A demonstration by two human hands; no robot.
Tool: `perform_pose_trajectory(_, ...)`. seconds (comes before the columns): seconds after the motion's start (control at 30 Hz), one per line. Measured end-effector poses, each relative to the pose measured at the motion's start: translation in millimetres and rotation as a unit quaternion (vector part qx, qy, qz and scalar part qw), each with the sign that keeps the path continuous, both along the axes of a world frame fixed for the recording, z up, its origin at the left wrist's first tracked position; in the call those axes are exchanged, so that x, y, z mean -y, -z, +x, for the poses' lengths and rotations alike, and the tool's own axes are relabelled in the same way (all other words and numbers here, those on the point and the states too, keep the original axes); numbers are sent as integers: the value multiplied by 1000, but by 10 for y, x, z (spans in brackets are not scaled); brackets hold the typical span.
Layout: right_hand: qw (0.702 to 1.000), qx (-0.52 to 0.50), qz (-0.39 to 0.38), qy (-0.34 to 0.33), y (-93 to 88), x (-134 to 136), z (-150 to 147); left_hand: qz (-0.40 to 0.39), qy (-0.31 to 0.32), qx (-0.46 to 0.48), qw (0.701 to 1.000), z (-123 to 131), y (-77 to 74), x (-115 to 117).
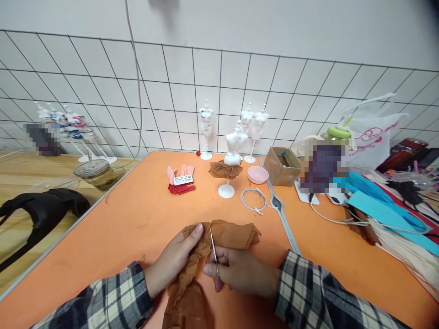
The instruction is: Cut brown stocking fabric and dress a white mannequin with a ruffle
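Crumpled brown crepe-like paper [229, 234] lies on the orange table, with a long piece running down to the lower edge of the view. My left hand [174, 252] pinches its gathered part, thumb on top. In my right hand [236, 270] is a small pair of silver scissors [213, 246], fingers in the handles, blades pointing away and set against the paper's edge. Whether the blades are parted I cannot tell. Beyond my hands stands a white miniature dress form [236, 141] with a ruffled brown skirt [225, 169] around its stand below the torso.
Further white dress forms [206, 121] stand by the tiled wall. Pink and red folded material [181, 180] with a label, a pink bowl [258, 174], a wire coil [254, 199] and a cardboard box [281, 167] are behind my hands. Blue sheets [387, 214] and cables lie right.
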State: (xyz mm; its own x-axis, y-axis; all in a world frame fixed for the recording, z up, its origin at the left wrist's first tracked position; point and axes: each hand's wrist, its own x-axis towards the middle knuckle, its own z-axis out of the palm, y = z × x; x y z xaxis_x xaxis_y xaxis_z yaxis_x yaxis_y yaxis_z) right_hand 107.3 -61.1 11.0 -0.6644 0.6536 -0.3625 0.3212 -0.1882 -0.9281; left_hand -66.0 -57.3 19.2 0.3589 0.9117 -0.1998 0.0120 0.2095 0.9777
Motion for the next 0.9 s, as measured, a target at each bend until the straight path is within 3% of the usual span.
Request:
perform_pose_trajectory(0.1,1000,22,8,5,74,-2,8,39,-40,-10,998,-11,14,-31)
perform_pose_trajectory(0.3,999,4,45,4,72,-10,24,60,-18,-51,997,-32,75,-42)
perform_pose_trajectory(0.47,1000,-7,29,0,65,-19,48,97,6,-67,993,-35,77,-46)
perform_pose_trajectory(0.9,999,19,27,-1,122,-15,24,92,-53,-89,990,-26,14,-31)
